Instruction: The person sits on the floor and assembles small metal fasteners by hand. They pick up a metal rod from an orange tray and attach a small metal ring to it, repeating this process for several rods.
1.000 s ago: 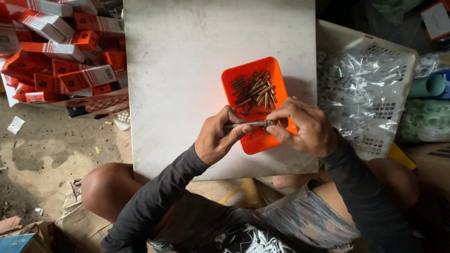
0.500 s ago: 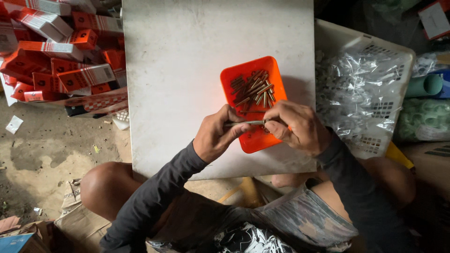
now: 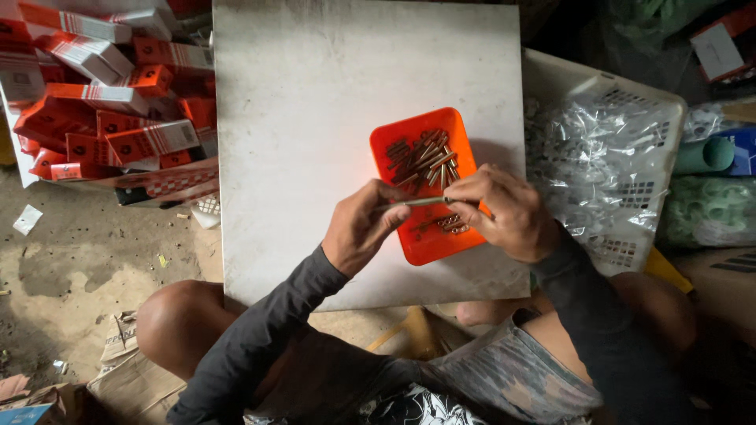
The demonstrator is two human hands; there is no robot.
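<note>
An orange plastic tray (image 3: 421, 244) lies on a white board (image 3: 315, 118) and holds several short brass-coloured metal rods (image 3: 425, 157). Over the tray's near half I hold one thin metal rod (image 3: 421, 201) level between both hands. My left hand (image 3: 361, 227) pinches its left end. My right hand (image 3: 508, 212) pinches its right end, with its fingers curled above the tray. More small metal pieces lie in the tray under my right hand, partly hidden.
A heap of red and white cartons (image 3: 102, 102) lies at the left on the dirt floor. A white plastic basket (image 3: 630, 236) with several clear bags stands to the right of the board. Green rolls (image 3: 705, 208) sit further right. My knees flank the board's near edge.
Both hands stay over the tray's near half with the rod still between them, drifting slightly up and left; the tray and the board have not moved.
</note>
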